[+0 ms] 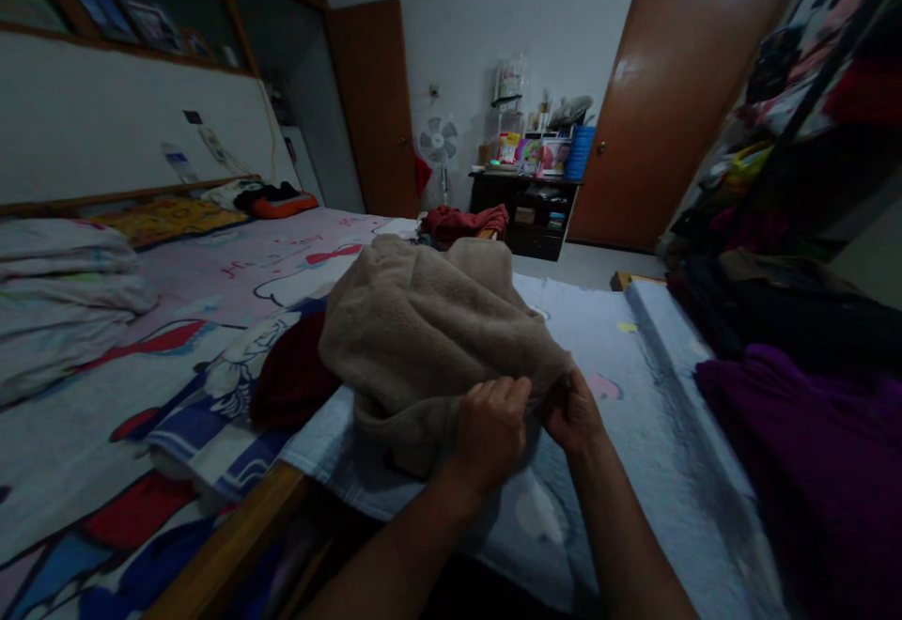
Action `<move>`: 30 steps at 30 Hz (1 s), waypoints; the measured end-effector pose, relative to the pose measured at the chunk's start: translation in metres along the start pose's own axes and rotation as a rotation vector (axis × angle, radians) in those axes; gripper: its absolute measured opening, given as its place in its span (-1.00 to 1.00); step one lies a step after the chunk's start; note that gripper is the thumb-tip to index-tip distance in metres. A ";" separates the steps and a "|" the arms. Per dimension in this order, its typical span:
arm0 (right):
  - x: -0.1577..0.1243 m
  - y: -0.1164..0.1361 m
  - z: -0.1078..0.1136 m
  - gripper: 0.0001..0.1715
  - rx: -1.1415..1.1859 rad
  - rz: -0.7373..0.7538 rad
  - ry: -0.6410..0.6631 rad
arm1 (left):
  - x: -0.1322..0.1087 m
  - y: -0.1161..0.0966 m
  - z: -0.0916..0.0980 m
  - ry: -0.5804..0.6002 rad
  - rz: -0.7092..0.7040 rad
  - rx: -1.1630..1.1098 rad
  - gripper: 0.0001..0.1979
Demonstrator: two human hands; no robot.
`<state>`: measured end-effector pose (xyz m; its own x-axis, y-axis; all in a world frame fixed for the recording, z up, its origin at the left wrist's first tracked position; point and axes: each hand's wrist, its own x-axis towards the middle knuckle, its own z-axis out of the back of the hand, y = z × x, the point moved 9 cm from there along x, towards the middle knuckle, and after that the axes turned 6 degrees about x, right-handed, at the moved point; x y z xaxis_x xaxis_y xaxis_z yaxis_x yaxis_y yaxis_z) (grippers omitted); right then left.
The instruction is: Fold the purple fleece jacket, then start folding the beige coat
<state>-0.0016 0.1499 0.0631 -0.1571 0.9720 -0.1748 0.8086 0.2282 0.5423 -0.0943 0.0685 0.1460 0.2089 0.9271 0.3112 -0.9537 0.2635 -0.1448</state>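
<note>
A greyish-brown fleecy garment (437, 319) lies bunched in front of me on a pale blue cloth with light printed shapes (584, 319). My left hand (491, 427) is closed on its near edge, knuckles up. Just to the right, my right hand (574, 410) pinches the garment's right corner between thumb and fingers. The cloth is drawn taut between the two hands. A dark red cloth (292, 376) sits against the garment's left side, on a blue and white patterned cloth (211, 413).
A bed with a printed sheet (169, 291) fills the left, its wooden edge (232, 545) near me. Folded purple clothing (796, 451) and dark clothes (796, 310) are stacked at right. Behind stand a fan (438, 143), a black cabinet (521, 211) and a brown door (676, 113).
</note>
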 end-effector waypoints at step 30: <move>0.000 0.029 0.025 -0.01 -1.261 0.535 -0.198 | -0.032 0.206 0.073 -0.336 0.708 -0.020 -0.38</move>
<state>0.0360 0.1551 0.0585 0.1748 0.9566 0.2332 -0.3263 -0.1672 0.9304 -0.3134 0.0736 0.1748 -0.5271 0.7468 0.4055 -0.8307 -0.3524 -0.4309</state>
